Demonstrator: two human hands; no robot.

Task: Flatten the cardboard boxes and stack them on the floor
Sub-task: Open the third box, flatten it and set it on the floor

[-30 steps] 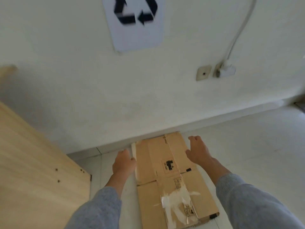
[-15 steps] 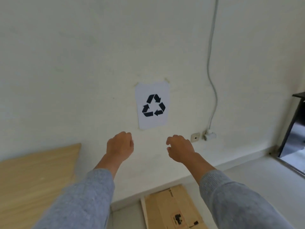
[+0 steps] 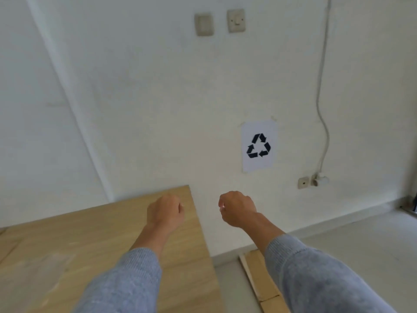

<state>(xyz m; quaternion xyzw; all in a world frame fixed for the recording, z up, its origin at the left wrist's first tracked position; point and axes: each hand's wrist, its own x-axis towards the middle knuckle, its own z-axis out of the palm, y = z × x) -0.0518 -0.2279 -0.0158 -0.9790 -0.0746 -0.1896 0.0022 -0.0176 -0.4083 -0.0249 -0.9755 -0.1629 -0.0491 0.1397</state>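
Cardboard, flattened, is lying on the floor against the base of the wall, just right of the wooden table, and your right sleeve is covering much of it. You are holding your left hand over the table's far corner with its fingers curled loosely inward, grasping nothing. Your right hand is hanging in the air beside it, fingers likewise curled in and gripping nothing. A recycling sign is hanging on the wall above.
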